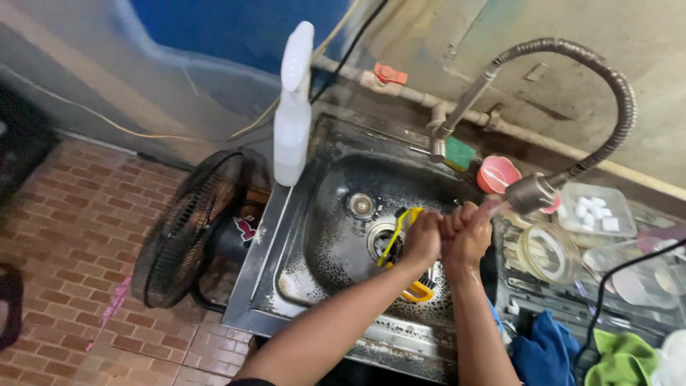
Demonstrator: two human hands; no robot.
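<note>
**Rinsing at the steel sink**

Both hands meet over the sink point(336, 214) drain: left hand point(421, 239) and right hand point(468, 236), fingers curled closed together under the hose nozzle point(532, 193). A yellow tool point(396, 232) lies in the basin beneath them; whether either hand grips it cannot be told. Judged step: washing. 1 white spray bottle point(293, 114) stands on the sink's far left corner, no label visible.

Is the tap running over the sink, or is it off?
Running: a thin stream leaves the faucet head and hits the clasped right hand and left hand above the sink.
</note>
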